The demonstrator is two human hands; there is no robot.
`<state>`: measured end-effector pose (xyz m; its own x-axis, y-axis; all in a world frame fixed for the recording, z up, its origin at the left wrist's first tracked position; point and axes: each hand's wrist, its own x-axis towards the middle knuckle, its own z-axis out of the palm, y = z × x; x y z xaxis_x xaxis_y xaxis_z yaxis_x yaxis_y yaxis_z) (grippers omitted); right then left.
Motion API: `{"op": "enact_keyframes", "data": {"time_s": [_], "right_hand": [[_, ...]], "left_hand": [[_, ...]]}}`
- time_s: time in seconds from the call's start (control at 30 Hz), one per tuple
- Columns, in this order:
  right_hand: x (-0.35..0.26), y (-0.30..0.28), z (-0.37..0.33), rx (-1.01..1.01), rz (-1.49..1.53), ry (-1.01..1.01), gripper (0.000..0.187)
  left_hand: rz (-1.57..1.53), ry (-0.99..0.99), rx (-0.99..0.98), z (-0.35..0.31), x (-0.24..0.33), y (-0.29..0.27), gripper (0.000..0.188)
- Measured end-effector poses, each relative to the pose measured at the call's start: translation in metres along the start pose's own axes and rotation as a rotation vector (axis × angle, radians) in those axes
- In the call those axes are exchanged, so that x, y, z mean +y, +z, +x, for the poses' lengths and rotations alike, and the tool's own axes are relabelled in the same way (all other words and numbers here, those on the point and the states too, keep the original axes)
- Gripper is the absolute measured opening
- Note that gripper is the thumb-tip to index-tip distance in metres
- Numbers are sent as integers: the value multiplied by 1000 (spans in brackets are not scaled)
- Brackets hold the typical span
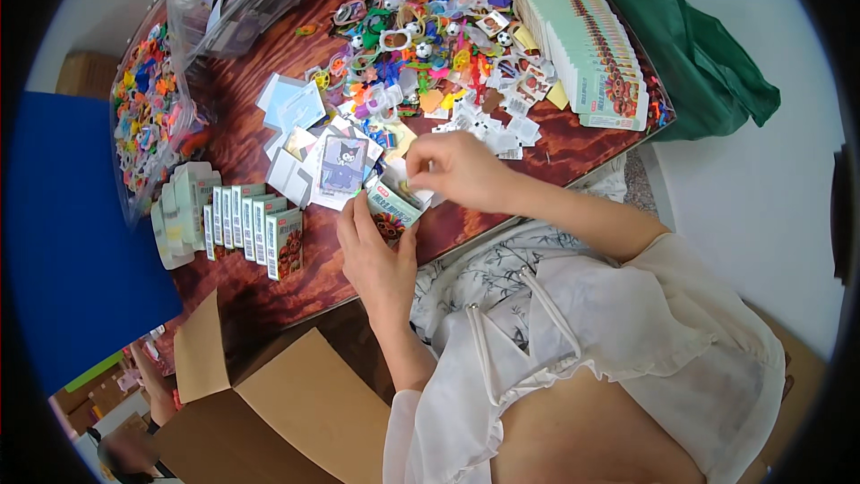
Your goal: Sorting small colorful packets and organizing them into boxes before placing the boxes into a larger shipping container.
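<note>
My left hand (pixel 374 253) grips a small pale-green printed carton (pixel 394 204) by its sides, tilted near the table's front edge. Over the carton's upper end, my right hand (pixel 459 170) is closed with its fingertips pinched. What they hold, if anything, is hidden. Just left of the carton lies a purple cartoon card (pixel 342 164) on a loose stack of white and pale cards. Beyond both hands spreads a heap of small colourful plastic trinkets (pixel 421 45), with white paper pieces (pixel 497 130) at its near side.
Several filled cartons (pixel 285 246) stand in a row at left, beside flattened ones (pixel 184 215). A clear bag of trinkets (pixel 148 116) sits behind them. Long stacks of flat cartons (pixel 582 45) lie at right by a green cloth (pixel 690 54). An open cardboard box (pixel 305 403) stands below the table.
</note>
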<state>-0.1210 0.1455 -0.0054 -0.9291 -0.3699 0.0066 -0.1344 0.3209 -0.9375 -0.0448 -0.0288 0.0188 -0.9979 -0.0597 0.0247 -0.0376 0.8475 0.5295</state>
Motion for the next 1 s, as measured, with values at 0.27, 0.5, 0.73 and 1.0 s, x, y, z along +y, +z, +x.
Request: {"op": "enact_keyframes", "data": {"time_s": [0.27,0.5,0.73,1.0], "right_hand": [[-8,-8,-2,150,-95,-324,11],[22,-38,38,319,-255,-240,7],[38,-60,96,514,-633,-310,10],[25,-45,88,337,-576,-334,8]], "left_hand": [[-113,25,60,6,5,8,72],[-175,21,61,7,2,8,71],[-110,74,83,3,4,8,69],[-140,21,84,2,2,8,70]]}}
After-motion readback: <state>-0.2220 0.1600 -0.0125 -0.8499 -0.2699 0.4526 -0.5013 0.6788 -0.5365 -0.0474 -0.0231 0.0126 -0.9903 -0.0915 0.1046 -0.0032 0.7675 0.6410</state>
